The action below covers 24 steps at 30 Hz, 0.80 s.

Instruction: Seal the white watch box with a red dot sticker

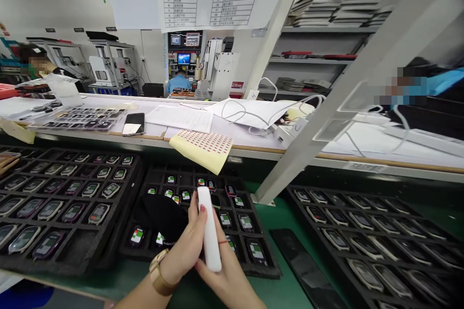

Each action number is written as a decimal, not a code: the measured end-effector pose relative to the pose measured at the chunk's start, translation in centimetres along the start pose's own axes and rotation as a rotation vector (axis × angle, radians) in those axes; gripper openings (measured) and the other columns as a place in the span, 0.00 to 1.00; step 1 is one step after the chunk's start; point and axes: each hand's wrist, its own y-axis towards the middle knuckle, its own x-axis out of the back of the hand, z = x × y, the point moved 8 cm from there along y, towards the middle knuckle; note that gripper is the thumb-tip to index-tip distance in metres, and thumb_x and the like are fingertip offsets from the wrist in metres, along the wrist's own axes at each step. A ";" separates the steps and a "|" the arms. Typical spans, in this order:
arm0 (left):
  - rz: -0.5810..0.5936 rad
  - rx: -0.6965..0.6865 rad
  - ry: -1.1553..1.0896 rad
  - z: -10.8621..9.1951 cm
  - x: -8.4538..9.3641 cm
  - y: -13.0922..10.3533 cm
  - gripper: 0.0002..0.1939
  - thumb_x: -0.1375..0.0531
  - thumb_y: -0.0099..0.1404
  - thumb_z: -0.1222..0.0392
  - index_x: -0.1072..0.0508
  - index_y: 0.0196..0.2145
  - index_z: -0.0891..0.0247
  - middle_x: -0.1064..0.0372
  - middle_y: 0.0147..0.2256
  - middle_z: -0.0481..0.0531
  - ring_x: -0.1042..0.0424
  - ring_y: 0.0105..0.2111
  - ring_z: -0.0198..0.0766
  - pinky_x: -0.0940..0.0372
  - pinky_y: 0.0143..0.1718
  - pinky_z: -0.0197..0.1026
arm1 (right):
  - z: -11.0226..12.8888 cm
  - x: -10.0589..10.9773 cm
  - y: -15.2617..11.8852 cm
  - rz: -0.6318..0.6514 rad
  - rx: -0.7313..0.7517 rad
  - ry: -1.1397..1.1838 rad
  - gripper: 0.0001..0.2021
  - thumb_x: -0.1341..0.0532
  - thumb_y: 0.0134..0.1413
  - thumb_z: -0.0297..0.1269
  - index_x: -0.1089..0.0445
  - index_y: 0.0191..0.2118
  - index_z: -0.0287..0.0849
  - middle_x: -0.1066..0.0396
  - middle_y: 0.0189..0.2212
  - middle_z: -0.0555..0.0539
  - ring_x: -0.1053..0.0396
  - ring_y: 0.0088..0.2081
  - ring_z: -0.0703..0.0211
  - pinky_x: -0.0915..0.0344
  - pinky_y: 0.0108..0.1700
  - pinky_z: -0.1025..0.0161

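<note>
A long white stick-shaped device [209, 229] stands nearly upright, gripped by both hands. My left hand [185, 246], with a gold watch on its wrist, wraps it from the left. My right hand [226, 277] supports its lower end from beneath. The device hovers over a black compartment tray [266, 270] of small screen modules, some showing green and red patches. A black cloth [161, 215] lies on that tray beside my left hand.
More black trays of modules sit at left [72, 246] and right [380, 246]. A raised shelf holds a phone [133, 123], a red-dotted sticker sheet [203, 148], papers and white cables. A slanted metal post [319, 120] crosses right of centre. Other people work behind.
</note>
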 end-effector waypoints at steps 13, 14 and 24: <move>0.170 -0.189 0.158 -0.7 0.0 -0.4 0.21 0.48 0.70 0.49 0.33 0.58 0.52 0.43 0.62 0.49 0.45 0.63 0.39 0.46 0.64 0.41 | 2.4 7.7 2.4 -0.080 -0.154 1.095 0.26 0.41 0.60 0.55 0.33 0.59 0.48 0.34 0.52 0.36 0.39 0.29 0.60 0.41 0.27 0.66; 0.154 -0.187 0.164 -0.5 0.4 -0.4 0.20 0.48 0.70 0.50 0.32 0.57 0.53 0.41 0.61 0.50 0.44 0.62 0.39 0.46 0.64 0.41 | 2.6 8.0 2.5 -0.093 -0.149 1.111 0.26 0.41 0.60 0.54 0.33 0.58 0.47 0.34 0.52 0.35 0.39 0.29 0.60 0.42 0.27 0.66; -0.116 -0.635 0.549 -10.1 1.3 2.0 0.15 0.50 0.72 0.57 0.27 0.49 0.55 0.33 0.52 0.48 0.37 0.56 0.35 0.44 0.62 0.39 | 3.3 10.4 1.5 -0.230 -0.096 0.939 0.25 0.40 0.55 0.56 0.28 0.53 0.47 0.32 0.51 0.35 0.41 0.25 0.60 0.47 0.25 0.64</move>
